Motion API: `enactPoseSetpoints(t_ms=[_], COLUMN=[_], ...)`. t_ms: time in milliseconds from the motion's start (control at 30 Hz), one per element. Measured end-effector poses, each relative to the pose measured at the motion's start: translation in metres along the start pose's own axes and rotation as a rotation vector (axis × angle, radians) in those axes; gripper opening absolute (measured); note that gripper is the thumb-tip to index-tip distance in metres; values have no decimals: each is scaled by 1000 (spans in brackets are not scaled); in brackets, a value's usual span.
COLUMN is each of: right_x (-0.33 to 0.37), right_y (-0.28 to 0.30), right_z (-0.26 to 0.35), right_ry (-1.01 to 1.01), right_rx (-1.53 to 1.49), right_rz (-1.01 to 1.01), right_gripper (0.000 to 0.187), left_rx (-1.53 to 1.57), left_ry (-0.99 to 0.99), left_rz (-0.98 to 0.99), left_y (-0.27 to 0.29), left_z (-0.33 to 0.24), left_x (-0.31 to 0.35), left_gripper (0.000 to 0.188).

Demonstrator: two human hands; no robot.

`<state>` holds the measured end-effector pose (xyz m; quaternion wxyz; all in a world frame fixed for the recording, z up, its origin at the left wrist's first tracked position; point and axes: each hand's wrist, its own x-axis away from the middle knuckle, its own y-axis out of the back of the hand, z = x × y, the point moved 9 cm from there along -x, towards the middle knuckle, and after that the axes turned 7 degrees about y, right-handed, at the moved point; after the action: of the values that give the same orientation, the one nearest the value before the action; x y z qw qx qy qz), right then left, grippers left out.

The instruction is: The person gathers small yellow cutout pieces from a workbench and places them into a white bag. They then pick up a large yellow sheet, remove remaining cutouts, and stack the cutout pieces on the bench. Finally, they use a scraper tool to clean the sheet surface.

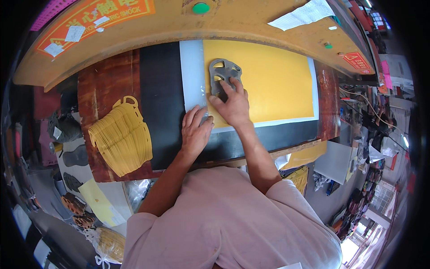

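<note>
A dark grey cutting die (219, 90) with cut-out holes lies on the left part of a yellow sheet (277, 80). My right hand (234, 105) grips the die's near end, its fingertips on the top and its thumb by the left edge. Under the yellow sheet is a white backing sheet (191, 67), which shows along the left and near sides. My left hand (196, 130) rests with outstretched fingers at the near left corner of the sheets, holding nothing. Beneath them is a black cutting pad (161, 107).
A fanned stack of yellow cut pieces (123, 139) sits on the reddish-brown board (107, 74) at left. An orange-yellow machine beam (170, 27) with green buttons spans the far side. Below left is a plastic bag of yellow pieces (109, 244). A grey panel (332, 161) stands at right.
</note>
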<state>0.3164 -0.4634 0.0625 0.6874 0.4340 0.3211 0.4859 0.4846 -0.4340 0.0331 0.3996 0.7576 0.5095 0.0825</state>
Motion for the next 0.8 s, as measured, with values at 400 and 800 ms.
enactPoseSetpoints(t_ms=[400,800], right_x=[-20,-96], right_y=[27,52], right_z=[-115,-137], right_ry=[-193,-218], right_rx=[-589,-975], right_rz=[-201,-221], right_gripper=[48,32], left_rx=[175,-117], left_ry=[255,46], left_rz=[159,-94], left_y=[52,46], left_z=[47,84], left_x=[52,-104], left_gripper=[10,23])
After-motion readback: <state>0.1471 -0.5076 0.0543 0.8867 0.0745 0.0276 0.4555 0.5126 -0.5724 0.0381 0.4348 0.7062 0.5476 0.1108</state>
